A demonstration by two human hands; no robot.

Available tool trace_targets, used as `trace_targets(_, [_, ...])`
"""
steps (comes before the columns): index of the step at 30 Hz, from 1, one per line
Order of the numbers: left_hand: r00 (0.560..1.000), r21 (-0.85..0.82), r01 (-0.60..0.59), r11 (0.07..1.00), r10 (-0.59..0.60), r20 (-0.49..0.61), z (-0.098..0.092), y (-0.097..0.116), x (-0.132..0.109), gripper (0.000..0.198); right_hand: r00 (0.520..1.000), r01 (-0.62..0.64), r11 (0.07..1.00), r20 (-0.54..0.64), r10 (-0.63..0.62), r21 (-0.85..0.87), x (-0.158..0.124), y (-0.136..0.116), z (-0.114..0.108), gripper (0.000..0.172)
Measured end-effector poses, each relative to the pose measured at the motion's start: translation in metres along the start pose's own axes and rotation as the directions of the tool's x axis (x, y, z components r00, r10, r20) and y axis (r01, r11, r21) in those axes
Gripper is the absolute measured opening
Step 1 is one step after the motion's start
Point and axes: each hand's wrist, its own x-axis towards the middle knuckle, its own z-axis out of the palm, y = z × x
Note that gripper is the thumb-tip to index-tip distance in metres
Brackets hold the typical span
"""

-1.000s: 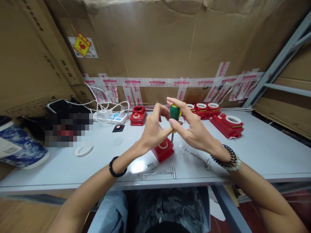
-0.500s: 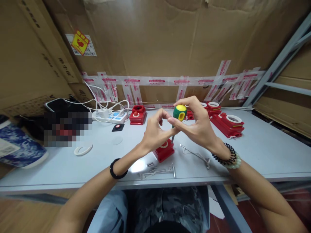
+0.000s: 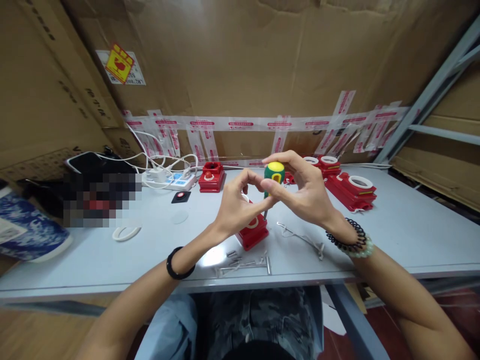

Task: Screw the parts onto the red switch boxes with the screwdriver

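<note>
1. Pale bench top (image 3: 408, 235) carried the work. Nr side of the red housing (image 3: 253, 239) (landmark) lay a T-shaped metal tool (image 3: 268, 266) & small metal bits (image 3: 232, 254), close enough that a slip cd scatter them.
2. Red housing sat on the bench, partly hidden behind the L hand (image 3: 238, 206). That hand arched over it, thumb across the lower driver, index curled close to the handle; whether it really gripped, can't tell.
3. R hand (image 3: 305, 192), above & right of the housing, had thumb & fingers closed round the green/yellow screwdriver (image 3: 274, 173).
4. Shaft ran down to the housing's R-hand corner; tip contact too small to tell. Good technique, I judged: tip fully seated, shaft in line w/ its seat, light steady downward push, short finger turns, housing braced agst spinning.
5. Just R of the housing lay a hooked metal rod (image 3: 300, 236), best left clear of the R wrist.
6. Beyond the housing: red button box (image 3: 210, 181) to L, ring-topped red unit (image 3: 349, 194) to R, then cardboard (image 3: 240, 65) behind.
</note>
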Motion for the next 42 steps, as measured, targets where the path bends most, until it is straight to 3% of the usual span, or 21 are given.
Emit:
trace_targets(2, [0.997,-0.017,0.025,1.000,-0.024,0.069,-0.005,-0.002,0.002,0.019,0.993,-0.048,0.989,0.116,0.032,0.137,0.001,0.001,-0.007,0.034])
trace_targets(4, [0.989,-0.013,0.046,0.999,-0.044,0.140,-0.008,-0.001,0.003,0.013,0.988,-0.074,0.980,0.149,0.046,0.187,0.001,0.002,-0.010,0.036])
trace_targets(9, [0.991,0.035,0.054,0.998,-0.058,0.117,-0.002,0.007,-0.001,0.019,0.994,0.000,0.999,-0.111,0.005,0.044,0.000,0.004,0.005,0.037])
trace_targets(11, [0.996,-0.005,0.044,0.999,-0.043,0.072,0.001,0.006,-0.003,0.028,0.989,0.032,0.999,-0.145,-0.030,0.010,-0.001,0.003,0.010,0.038])
trace_targets(14, [0.998,-0.042,0.040,0.998,-0.037,0.054,0.000,0.001,-0.002,0.028,0.998,0.037,0.998,-0.053,-0.034,0.059,-0.003,0.001,0.007,0.035])
trace_targets(17, [0.989,-0.045,0.062,0.997,-0.055,0.135,-0.005,-0.003,0.001,0.020,0.993,-0.032,0.981,0.118,0.009,0.193,-0.003,0.001,-0.003,0.039])
trace_targets(19, [0.981,-0.020,0.061,0.998,-0.056,0.185,-0.006,-0.003,0.001,0.011,0.991,-0.040,0.979,0.136,0.013,0.197,-0.002,0.001,-0.006,0.036])
trace_targets(21, [0.983,0.022,0.062,0.998,-0.065,0.174,-0.004,-0.001,0.001,0.010,0.999,0.005,0.996,0.043,-0.009,0.094,-0.001,0.002,-0.003,0.031])
trace_targets(24, [0.994,0.002,0.069,0.998,-0.069,0.083,0.000,0.001,-0.001,0.023,0.988,0.060,0.990,-0.131,-0.076,-0.125,0.000,0.000,0.005,0.032])
trace_targets(26, [0.997,-0.023,0.065,0.998,-0.064,0.048,0.002,0.000,-0.002,0.029,0.978,0.080,0.974,-0.174,-0.118,-0.213,-0.001,-0.001,0.008,0.033])
trace_targets(28, [0.997,-0.012,0.058,0.998,-0.058,0.044,0.001,-0.002,-0.001,0.030,0.984,0.080,0.974,-0.142,-0.111,-0.211,-0.001,-0.001,0.006,0.031])
trace_targets(34, [0.997,0.041,-0.010,0.999,0.006,0.081,-0.005,-0.006,0.000,0.016,0.988,-0.034,0.994,0.151,0.017,0.107,0.001,0.001,-0.012,0.035])
trace_targets(37, [0.996,0.107,-0.021,0.994,0.012,0.085,-0.004,-0.006,-0.002,0.012,0.996,-0.026,1.000,0.080,0.026,-0.003,0.002,0.002,-0.010,0.031])
trace_targets(42, [0.998,0.099,0.001,0.995,-0.007,0.057,0.002,-0.005,-0.004,0.027,0.992,0.061,0.974,-0.095,-0.084,-0.217,0.002,-0.002,0.005,0.031])
